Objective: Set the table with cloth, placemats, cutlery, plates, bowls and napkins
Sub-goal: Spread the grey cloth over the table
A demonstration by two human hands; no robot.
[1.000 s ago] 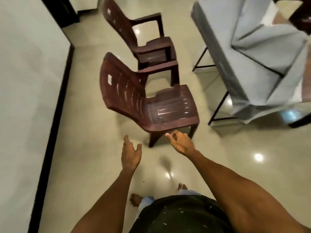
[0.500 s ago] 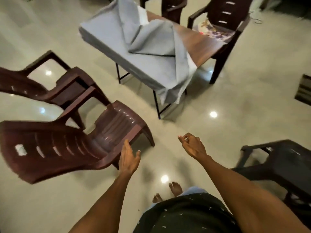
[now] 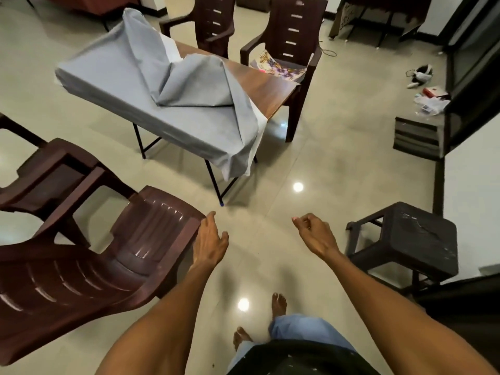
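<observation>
A grey cloth (image 3: 151, 85) lies partly spread over the wooden table (image 3: 266, 87), bunched in folds at the middle, with the table's right end bare. Floral placemats (image 3: 276, 66) lie on a chair seat beyond the table. My left hand (image 3: 209, 240) hangs with straight fingers beside the front edge of the nearest brown chair (image 3: 113, 255), holding nothing. My right hand (image 3: 313, 234) floats over the floor with fingers loosely curled and empty. Both hands are well short of the table.
Two brown plastic chairs (image 3: 48, 174) stand at the left, two more (image 3: 289, 36) behind the table. A dark stool (image 3: 414, 234) stands at the right. Small items lie on the floor (image 3: 430, 96) by a dark doorway. Shiny tiled floor (image 3: 319, 158) lies between me and the table.
My view has swung right from the chairs toward the table, which now sits farther ahead and centred. Both hands stay low and empty, and the stool has come into sight.
</observation>
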